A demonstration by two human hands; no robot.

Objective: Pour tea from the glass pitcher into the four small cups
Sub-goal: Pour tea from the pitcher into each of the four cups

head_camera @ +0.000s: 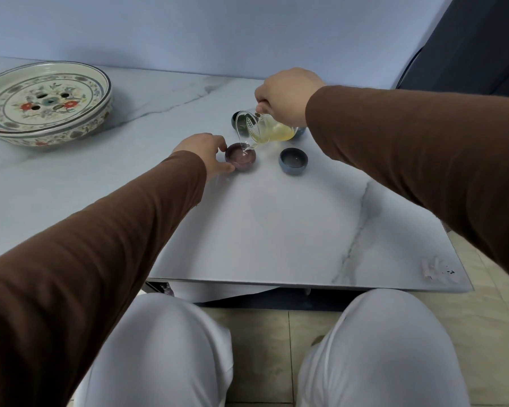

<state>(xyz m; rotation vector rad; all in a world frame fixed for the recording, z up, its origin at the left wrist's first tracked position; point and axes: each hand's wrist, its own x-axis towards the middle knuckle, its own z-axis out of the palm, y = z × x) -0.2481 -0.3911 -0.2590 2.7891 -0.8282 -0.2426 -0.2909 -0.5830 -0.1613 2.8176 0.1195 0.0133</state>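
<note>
My right hand (288, 95) grips the glass pitcher (265, 129) by its handle and holds it tilted to the left, with yellow tea inside. A thin stream runs from its spout into the purple cup (240, 157) on the marble table (247, 230). My left hand (206, 154) curls around the left side of that cup and touches it. A blue cup (293, 161) stands to the right. A dark green cup (238, 120) shows behind the pitcher's rim. Another bluish cup (301, 132) is mostly hidden behind the pitcher.
A large flower-patterned ceramic tea tray (46, 102) with drain holes sits at the table's back left. A wall runs behind the table, with a dark curtain (476, 45) at the far right. My knees in white trousers are below the table's front edge.
</note>
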